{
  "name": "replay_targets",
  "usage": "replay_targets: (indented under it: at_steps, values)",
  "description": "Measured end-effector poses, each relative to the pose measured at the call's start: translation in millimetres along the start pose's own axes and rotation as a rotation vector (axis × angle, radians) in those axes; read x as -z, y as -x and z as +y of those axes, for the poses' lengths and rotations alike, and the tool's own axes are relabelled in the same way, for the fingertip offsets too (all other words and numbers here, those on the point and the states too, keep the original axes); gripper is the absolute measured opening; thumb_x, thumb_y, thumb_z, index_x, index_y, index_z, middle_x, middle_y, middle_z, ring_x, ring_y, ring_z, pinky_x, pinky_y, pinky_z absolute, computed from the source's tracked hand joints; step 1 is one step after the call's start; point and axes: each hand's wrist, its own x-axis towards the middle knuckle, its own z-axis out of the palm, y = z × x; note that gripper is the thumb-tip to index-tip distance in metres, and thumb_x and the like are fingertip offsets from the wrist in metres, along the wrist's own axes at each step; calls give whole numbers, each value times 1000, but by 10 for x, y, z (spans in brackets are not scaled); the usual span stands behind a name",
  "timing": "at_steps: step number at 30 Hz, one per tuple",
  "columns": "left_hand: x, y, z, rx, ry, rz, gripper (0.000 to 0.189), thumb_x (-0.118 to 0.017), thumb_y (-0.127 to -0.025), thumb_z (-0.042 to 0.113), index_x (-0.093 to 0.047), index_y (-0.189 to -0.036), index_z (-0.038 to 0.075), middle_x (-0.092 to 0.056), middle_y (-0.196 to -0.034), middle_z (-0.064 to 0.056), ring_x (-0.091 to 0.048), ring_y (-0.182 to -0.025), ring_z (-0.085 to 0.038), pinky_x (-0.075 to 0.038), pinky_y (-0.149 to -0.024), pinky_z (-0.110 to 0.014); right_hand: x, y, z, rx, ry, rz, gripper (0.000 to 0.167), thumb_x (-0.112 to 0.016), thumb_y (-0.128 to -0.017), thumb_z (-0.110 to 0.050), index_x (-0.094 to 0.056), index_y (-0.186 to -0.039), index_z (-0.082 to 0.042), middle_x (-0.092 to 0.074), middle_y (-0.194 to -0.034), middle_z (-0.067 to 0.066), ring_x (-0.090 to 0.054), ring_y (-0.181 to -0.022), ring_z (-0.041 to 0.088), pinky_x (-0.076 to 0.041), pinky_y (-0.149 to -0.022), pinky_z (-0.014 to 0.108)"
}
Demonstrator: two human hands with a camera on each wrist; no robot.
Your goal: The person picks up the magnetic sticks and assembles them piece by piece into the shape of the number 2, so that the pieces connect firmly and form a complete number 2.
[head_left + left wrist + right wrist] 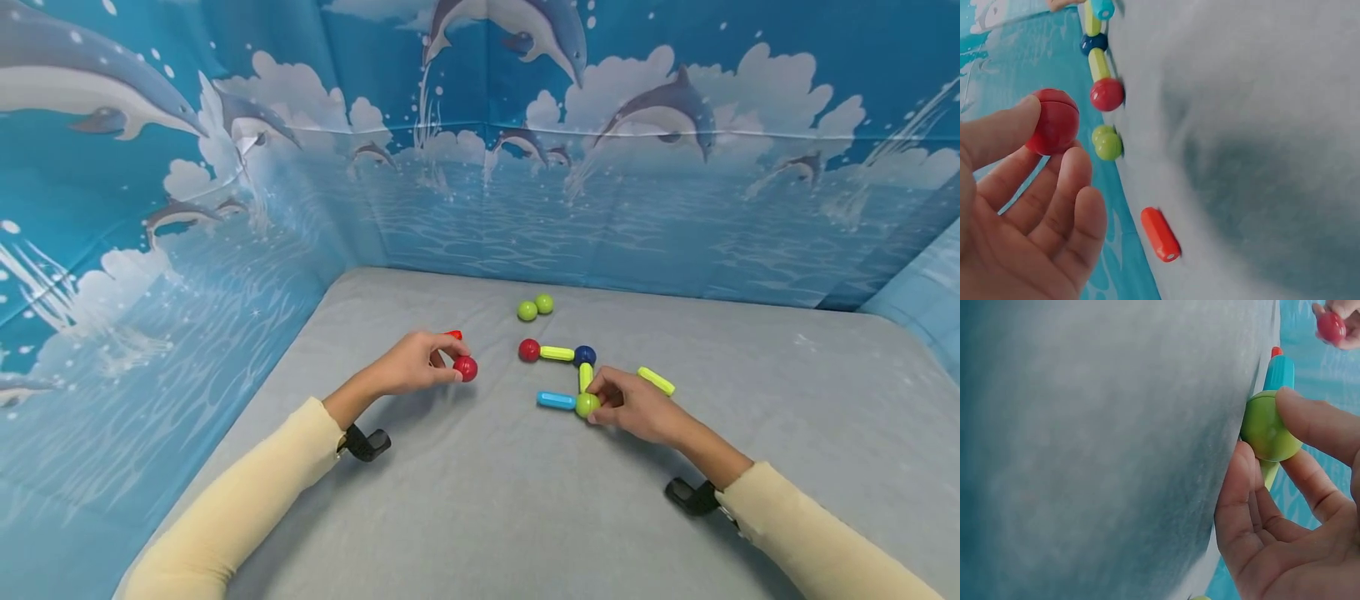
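While the left hand (415, 363) pinches a red ball (467, 368) between thumb and fingertips, spread just as wide as the ball, the right hand (637, 406) has its own pinch on a green ball (587, 406). So the red one sits right at the left fingertips, up off the grey surface (480, 508), and the green one is at the right fingertips, at the near corner of a zigzag chain.

From that green ball a light blue rod (556, 400) sticks out left, and a yellow-green rod (586, 377) runs to a navy ball (584, 356) on the far side. Another of those rods goes left from there to a second red ball (529, 350).

Quick count: two red balls, three green (a touching pair (527, 311) sits at the far side), one navy. For rods I get three yellow-green, one of them loose just right of the right hand, one light blue, and one red rod (1160, 234) lying by the left hand.
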Motion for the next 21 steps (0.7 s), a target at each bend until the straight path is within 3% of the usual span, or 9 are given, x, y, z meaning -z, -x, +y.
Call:
replay_targets:
  at_steps: [9,21]
  values:
    - [-148,85,21,-33,6,-2,34,-74,-88,13,-68,-121,9,-70,-111,-12,-63,-74,-11,-53,-67,-24,-5,5,9,3,-7,6,21,-73,-88,-10,-60,-104,-8,-64,-96,6,-56,-85,17,-48,-67,26]
    - [-283,41,25,-22,-2,-8,31,-74,-88,14,-69,-118,12,-70,-109,-8,-63,-77,-10,-52,-65,-23,-16,-12,-4,5,-6,8,21,-73,-88,-9,-60,-104,-8,-64,-94,7,-55,-83,17,-47,-66,25]
